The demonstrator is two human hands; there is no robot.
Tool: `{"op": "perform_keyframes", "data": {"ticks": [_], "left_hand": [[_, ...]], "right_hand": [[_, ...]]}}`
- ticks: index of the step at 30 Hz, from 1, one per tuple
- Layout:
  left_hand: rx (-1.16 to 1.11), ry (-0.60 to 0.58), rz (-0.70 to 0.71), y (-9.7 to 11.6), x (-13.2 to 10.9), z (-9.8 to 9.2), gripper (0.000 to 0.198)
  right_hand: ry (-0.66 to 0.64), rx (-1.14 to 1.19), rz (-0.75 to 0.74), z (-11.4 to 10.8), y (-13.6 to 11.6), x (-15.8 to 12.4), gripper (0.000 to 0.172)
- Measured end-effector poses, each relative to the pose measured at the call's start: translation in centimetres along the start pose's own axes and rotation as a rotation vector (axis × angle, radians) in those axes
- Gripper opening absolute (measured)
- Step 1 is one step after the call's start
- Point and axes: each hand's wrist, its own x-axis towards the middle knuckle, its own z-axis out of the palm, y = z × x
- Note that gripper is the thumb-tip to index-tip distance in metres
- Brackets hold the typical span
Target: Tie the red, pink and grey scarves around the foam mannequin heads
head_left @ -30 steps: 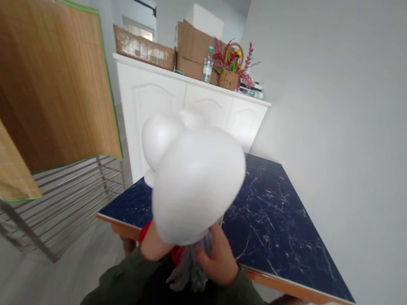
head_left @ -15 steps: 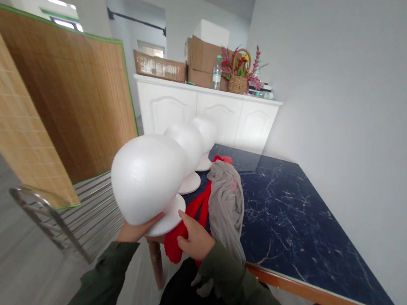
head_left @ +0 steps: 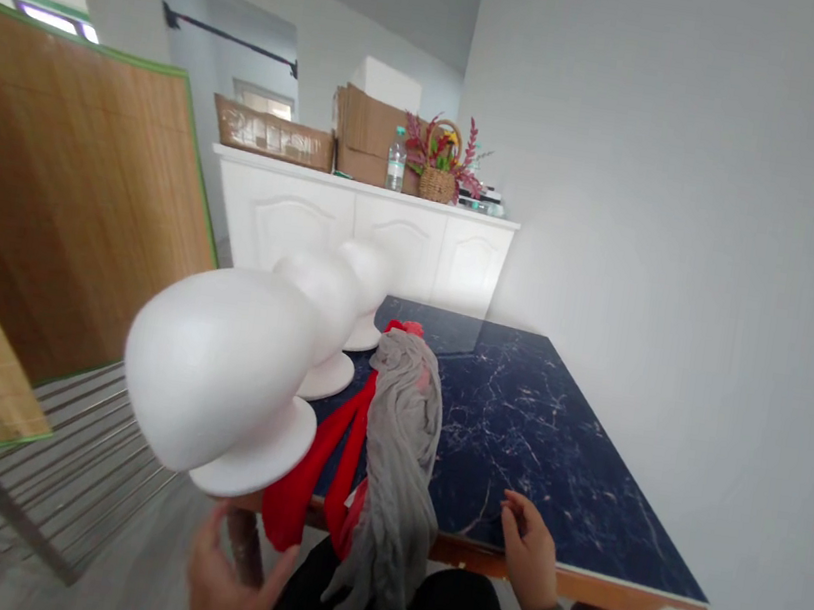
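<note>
Three white foam mannequin heads stand in a row along the table's left side: a near head (head_left: 218,359), a middle head (head_left: 325,294) and a far head (head_left: 367,274). My left hand (head_left: 231,588) is low in front of the near head's round base, thumb and fingers apart, holding nothing. Close to its thumb hangs a red cloth (head_left: 293,501) over the table edge. A grey scarf (head_left: 398,445) lies beside the red cloth, its end draping onto my lap. At the table's front edge, right of the scarf, my right hand (head_left: 529,555) is empty with loosely bent fingers.
The dark blue marble-patterned table (head_left: 512,421) reaches toward the wall. Behind it, a white cabinet (head_left: 298,219) carries cardboard boxes (head_left: 374,134), a water bottle (head_left: 396,162) and a flower basket (head_left: 437,183). A metal rack (head_left: 82,461) and bamboo screen (head_left: 71,217) stand at left.
Both hands have let go of the near foam head's base. My right hand has moved right to the table edge; my left hand has dropped lower. The view has turned right.
</note>
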Motion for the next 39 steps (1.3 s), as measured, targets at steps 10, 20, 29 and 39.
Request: {"op": "perform_keyframes", "data": {"ticks": [10, 20, 29, 39], "left_hand": [[-0.233, -0.852, 0.717, 15.1, -1.9, 10.6, 0.025], [-0.046, -0.626, 0.868, 14.4, -4.6, 15.3, 0.035], [-0.043, -0.681, 0.831, 15.1, -4.3, 14.8, 0.035], [-0.044, -0.714, 0.825, 15.1, -4.3, 14.7, 0.035]], "right_hand": [[0.092, -0.38, -0.395, 1.5, -1.2, -1.4, 0.021], [0.145, -0.37, -0.448, 2.4, 0.3, -1.7, 0.02], [0.127, -0.373, -0.435, 2.2, 0.3, -2.0, 0.018], [0.119, -0.387, -0.424, 2.2, 0.3, -2.0, 0.019]]}}
